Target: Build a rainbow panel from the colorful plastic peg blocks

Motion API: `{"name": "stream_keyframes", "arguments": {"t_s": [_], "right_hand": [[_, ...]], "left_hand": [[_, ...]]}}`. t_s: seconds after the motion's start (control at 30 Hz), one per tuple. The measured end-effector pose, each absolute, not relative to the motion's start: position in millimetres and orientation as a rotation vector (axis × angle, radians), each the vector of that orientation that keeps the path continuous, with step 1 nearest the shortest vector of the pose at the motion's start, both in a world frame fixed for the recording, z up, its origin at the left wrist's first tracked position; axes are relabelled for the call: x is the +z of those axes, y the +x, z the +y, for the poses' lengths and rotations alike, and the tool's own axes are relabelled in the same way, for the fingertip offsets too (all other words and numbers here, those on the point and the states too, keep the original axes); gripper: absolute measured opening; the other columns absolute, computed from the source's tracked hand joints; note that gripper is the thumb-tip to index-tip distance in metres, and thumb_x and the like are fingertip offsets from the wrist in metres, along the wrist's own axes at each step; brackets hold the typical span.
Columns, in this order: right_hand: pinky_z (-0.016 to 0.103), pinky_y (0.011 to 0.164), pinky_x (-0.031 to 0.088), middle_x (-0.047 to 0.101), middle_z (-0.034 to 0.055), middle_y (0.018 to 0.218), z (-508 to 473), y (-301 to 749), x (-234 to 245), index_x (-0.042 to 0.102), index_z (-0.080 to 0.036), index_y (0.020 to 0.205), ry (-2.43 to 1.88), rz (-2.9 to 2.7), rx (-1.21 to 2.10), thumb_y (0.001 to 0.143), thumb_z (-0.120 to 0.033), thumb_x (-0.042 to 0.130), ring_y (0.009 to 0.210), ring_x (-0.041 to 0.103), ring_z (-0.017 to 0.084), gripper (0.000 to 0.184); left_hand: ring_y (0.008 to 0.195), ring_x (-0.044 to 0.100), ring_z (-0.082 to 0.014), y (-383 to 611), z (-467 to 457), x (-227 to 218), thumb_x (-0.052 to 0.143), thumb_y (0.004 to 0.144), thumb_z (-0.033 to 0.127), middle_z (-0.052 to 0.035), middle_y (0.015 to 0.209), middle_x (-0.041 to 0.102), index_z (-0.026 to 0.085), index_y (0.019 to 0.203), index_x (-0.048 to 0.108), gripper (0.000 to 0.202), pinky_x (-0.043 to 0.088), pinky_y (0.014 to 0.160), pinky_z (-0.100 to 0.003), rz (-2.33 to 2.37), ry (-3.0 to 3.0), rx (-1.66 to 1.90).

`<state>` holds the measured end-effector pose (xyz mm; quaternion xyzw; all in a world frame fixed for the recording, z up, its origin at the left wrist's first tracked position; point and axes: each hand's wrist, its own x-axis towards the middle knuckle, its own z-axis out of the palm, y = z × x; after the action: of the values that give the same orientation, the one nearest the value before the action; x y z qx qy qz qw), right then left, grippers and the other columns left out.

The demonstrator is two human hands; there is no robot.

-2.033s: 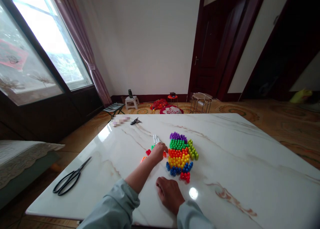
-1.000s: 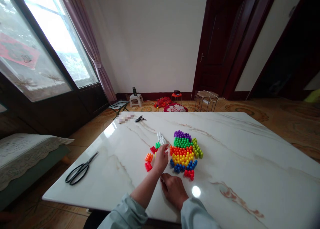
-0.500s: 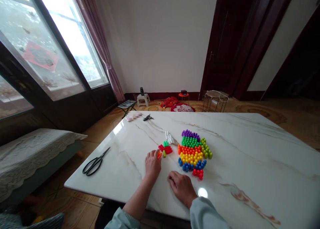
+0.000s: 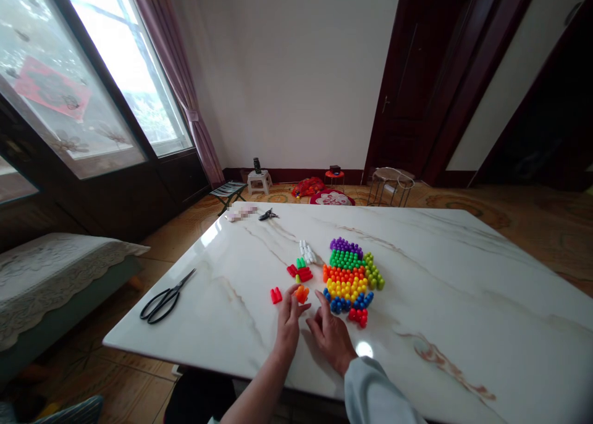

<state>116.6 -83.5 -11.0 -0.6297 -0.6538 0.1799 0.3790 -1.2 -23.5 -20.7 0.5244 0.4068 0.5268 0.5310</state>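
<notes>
Small orange plastic pieces (image 4: 301, 294) are between the thumb and fingers of my left hand (image 4: 289, 325), just above the white table. My right hand (image 4: 331, 336) is close by on the right, thumb and index finger apart, with nothing seen in it. Beyond the left hand lie red pieces (image 4: 304, 274), green pieces (image 4: 301, 262), a yellow-green piece (image 4: 298, 279) and white pin-shaped pieces (image 4: 307, 252). A red pair (image 4: 276, 295) lies to the left. Right of these, round-headed pieces stand in colour rows: purple (image 4: 346, 247), green, orange, yellow (image 4: 346, 288), blue and red (image 4: 358, 316).
Black-handled scissors (image 4: 167, 297) lie on the left of the marble-patterned table (image 4: 445, 275). Dark pliers-like cutters (image 4: 268, 214) rest near its far edge beside a blurred item. Stools, a curtained window (image 4: 197, 121) and a dark red door (image 4: 407, 102) are beyond.
My left hand has lifted the orange pieces and turned toward the right hand. My right hand has uncurled its fingers. A red pair now shows left of my left hand.
</notes>
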Motion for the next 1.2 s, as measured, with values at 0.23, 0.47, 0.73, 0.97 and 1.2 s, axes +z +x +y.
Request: {"name": "stream_keyframes", "arguments": {"t_s": [0.23,0.47,0.73,0.97,1.2], "right_hand": [[0.028,0.070,0.049,0.069,0.0058,0.087,-80.4,119.6,-17.0,0.039,-0.015,0.133,-1.560,-1.635,0.467,0.092,-0.025,0.038,0.078,0.066,0.019,0.042],[0.027,0.073,0.045,0.067,0.0064,0.083,-79.8,120.1,-13.2,0.061,-0.018,0.086,-1.571,-1.678,0.406,0.088,-0.016,0.038,0.079,0.063,0.018,0.023],[0.025,0.069,0.043,0.067,0.0054,0.080,-78.3,119.6,-13.0,0.061,-0.018,0.081,-1.583,-1.688,0.392,0.086,-0.015,0.040,0.075,0.061,0.017,0.021],[0.023,0.069,0.041,0.066,0.0035,0.080,-79.4,119.3,-11.0,0.061,-0.019,0.082,-1.595,-1.677,0.444,0.085,-0.014,0.043,0.075,0.060,0.015,0.019],[0.023,0.069,0.041,0.067,0.0036,0.081,-79.8,119.5,-7.8,0.062,-0.019,0.083,-1.605,-1.687,0.460,0.084,-0.012,0.043,0.076,0.061,0.015,0.020]], "left_hand": [[0.096,0.066,-0.0224,3.6,-27.3,-33.8,0.050,0.082,0.062,-0.0106,0.113,0.065,0.018,0.113,0.057,0.054,0.057,0.074,-0.030,1.068,1.259,1.157],[0.096,0.067,-0.0217,8.3,-5.9,-30.9,0.054,0.084,0.044,-0.0111,0.108,0.067,0.018,0.112,0.056,0.038,0.057,0.079,-0.034,1.058,1.178,1.294],[0.083,0.066,-0.0202,11.1,17.3,-15.7,0.061,0.077,0.025,-0.0057,0.094,0.073,0.019,0.102,0.070,0.027,0.052,0.079,-0.032,1.192,1.902,0.932],[0.080,0.065,-0.0192,17.7,51.1,-3.3,0.060,0.078,0.023,-0.0070,0.094,0.071,0.021,0.099,0.071,0.024,0.047,0.073,-0.028,1.502,1.960,0.895],[0.064,0.059,-0.0123,29.3,47.1,-18.5,0.065,0.073,0.028,-0.0008,0.083,0.066,0.019,0.083,0.064,0.013,0.047,0.063,-0.023,1.512,1.734,1.189]]}}
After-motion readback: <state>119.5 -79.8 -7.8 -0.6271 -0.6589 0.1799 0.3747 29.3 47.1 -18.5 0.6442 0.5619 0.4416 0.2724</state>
